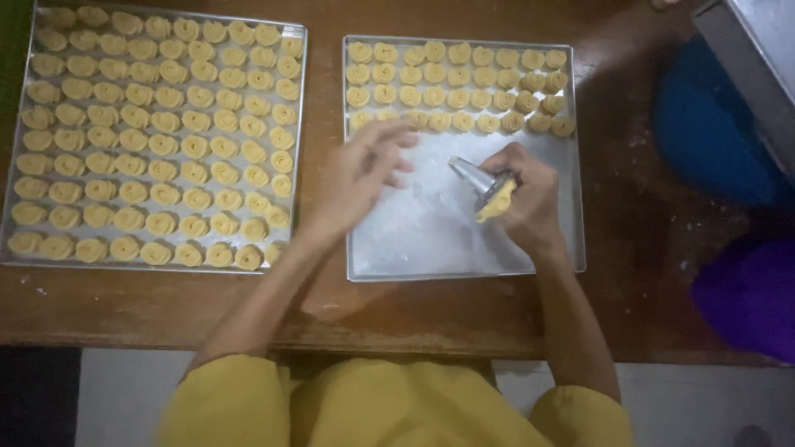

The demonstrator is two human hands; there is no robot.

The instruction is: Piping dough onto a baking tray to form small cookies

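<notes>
Head view: right hand (530, 203) clamps metal piping nozzle (479, 180); left hand (358, 178) loose, empty, over half-filled tray (571, 207). Best keep rows tight below dough rosettes (460, 98).

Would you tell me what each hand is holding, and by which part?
The right hand grips a metal piping nozzle at its wide end, where yellow dough shows. The left hand holds nothing; it hovers over the right-hand tray.
</notes>
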